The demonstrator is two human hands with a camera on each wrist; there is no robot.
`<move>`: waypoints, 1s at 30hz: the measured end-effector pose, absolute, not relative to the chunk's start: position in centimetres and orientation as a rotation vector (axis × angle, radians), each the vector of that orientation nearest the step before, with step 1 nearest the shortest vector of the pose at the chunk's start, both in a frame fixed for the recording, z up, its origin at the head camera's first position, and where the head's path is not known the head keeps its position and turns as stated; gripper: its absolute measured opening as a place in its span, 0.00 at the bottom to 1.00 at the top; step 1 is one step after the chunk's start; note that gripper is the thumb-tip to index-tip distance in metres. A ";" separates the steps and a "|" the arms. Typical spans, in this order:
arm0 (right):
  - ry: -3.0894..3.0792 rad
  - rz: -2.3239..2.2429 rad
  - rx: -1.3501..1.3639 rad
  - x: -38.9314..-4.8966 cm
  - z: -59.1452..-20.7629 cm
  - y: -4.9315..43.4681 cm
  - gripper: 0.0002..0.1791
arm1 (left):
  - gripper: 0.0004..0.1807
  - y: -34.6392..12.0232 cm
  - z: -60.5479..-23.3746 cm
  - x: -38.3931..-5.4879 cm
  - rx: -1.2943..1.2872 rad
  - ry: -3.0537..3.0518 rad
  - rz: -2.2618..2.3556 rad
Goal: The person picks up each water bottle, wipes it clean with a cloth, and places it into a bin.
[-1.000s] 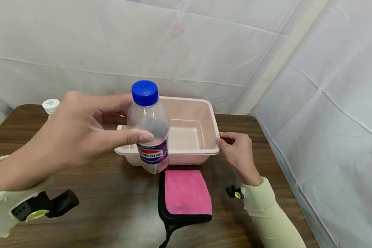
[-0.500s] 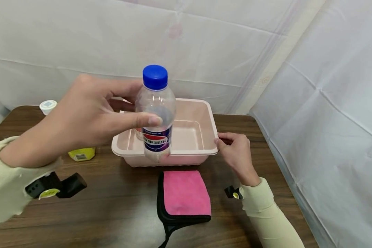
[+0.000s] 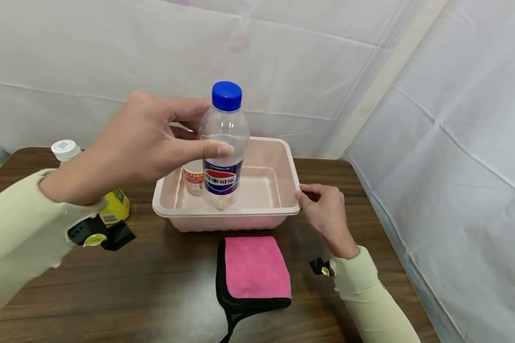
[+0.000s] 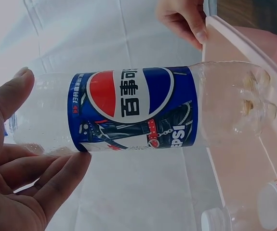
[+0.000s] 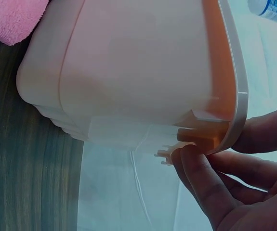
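Observation:
My left hand [image 3: 154,138] grips a clear plastic Pepsi bottle [image 3: 223,176] round its upper part, thumb in front and fingers behind. The bottle has a blue cap and a blue label, and is held upright over the pale pink plastic basin [image 3: 223,221]. In the left wrist view the bottle [image 4: 133,108] looks see-through, with no drink visible in it. My right hand [image 3: 326,212] pinches the basin's right rim between thumb and fingers; the right wrist view shows the fingers under the rim [image 5: 242,101]. Inside the basin, partly hidden behind the bottle, stands a clear container with a red label [image 3: 193,178].
A yellow bottle with a white cap [image 3: 66,149] stands left of the basin, partly behind my left forearm. A folded pink cloth with black edging [image 3: 257,267] lies in front of the basin on the dark wooden table [image 3: 154,286]. White sheeting hangs behind and at right.
My left hand has carried the Pepsi bottle to the right and away from me, from the basin's front edge to over its inside. My right hand keeps its hold on the rim.

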State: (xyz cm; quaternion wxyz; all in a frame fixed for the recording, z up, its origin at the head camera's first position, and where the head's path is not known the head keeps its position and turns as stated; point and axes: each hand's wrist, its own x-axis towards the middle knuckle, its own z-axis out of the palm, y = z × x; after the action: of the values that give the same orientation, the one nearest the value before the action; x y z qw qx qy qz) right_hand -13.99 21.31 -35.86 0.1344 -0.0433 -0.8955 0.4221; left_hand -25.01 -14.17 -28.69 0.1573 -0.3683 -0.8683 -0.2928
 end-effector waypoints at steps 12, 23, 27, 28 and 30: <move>-2.606 1.216 -0.102 -14.0 -35.8 21.3 0.12 | 0.16 -8.7 -20.6 -17.0 -0.904 -2.633 -1.072; -2.618 1.204 -0.097 -13.9 -35.7 21.5 0.12 | 0.21 -7.7 -22.4 -19.4 -0.826 -2.700 -1.159; -2.612 1.200 -0.090 -13.9 -35.7 21.5 0.12 | 0.19 -7.4 -23.1 -20.1 -0.799 -2.712 -1.151; -2.611 1.199 -0.090 -13.9 -35.7 21.5 0.12 | 0.19 -7.3 -23.2 -20.3 -0.793 -2.710 -1.148; -2.610 1.199 -0.085 -13.8 -35.7 21.5 0.12 | 0.18 -7.1 -23.5 -20.7 -0.792 -2.704 -1.135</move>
State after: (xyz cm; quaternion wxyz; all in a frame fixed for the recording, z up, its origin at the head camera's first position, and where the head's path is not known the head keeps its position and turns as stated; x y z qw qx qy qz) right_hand -13.85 21.51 -35.66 0.1335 -0.0295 -0.9002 0.4135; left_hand -20.66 -7.13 -23.48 0.0520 -0.2605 -0.8889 -0.3731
